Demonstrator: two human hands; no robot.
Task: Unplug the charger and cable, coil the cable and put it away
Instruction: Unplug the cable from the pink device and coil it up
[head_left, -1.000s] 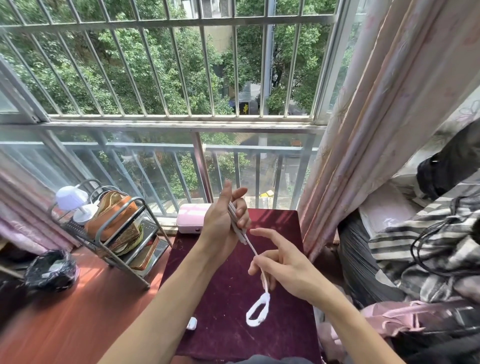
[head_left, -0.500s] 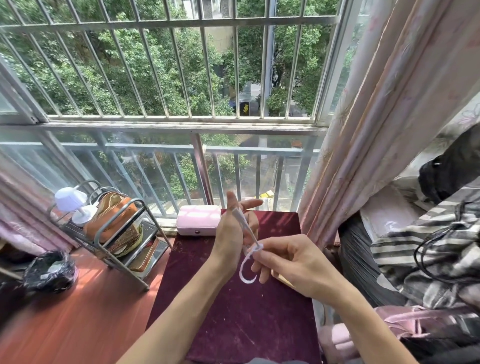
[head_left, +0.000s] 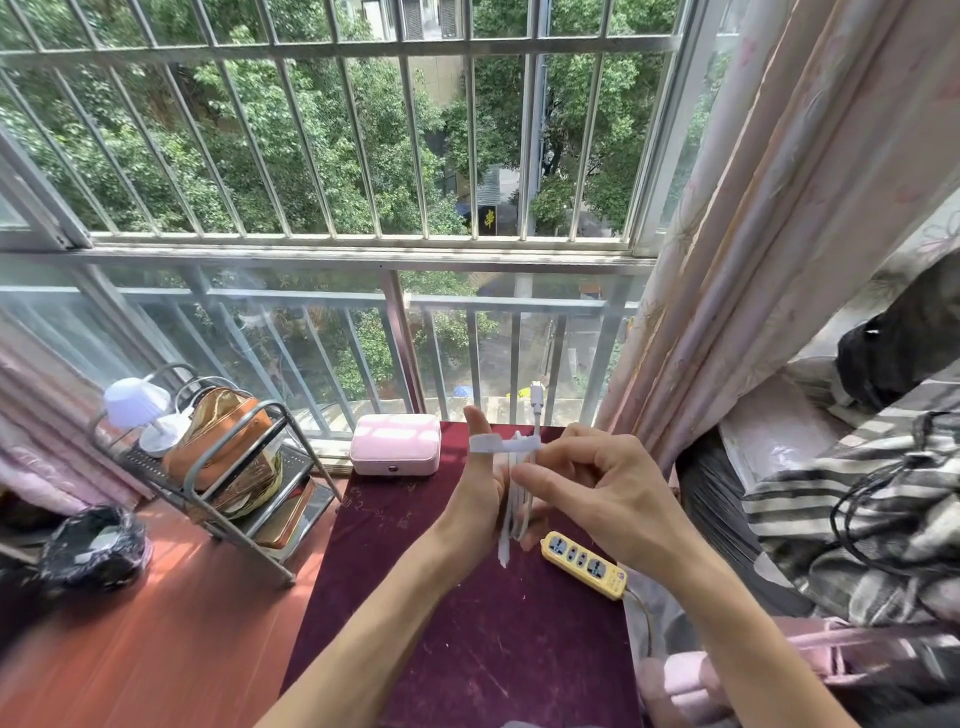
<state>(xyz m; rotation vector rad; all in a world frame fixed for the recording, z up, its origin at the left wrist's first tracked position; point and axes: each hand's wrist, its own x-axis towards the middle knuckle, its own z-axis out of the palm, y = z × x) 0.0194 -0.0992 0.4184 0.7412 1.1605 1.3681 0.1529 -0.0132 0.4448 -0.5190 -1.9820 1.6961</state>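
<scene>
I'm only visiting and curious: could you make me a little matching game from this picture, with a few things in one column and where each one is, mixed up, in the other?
Things:
1 white cable
2 yellow power strip
3 pink case
4 white lamp

Places:
A on the metal rack
B flat on the table, right side
C bundled in the left hand
D at the table's far edge

Pairs: 1-C, 2-B, 3-D, 4-A
</scene>
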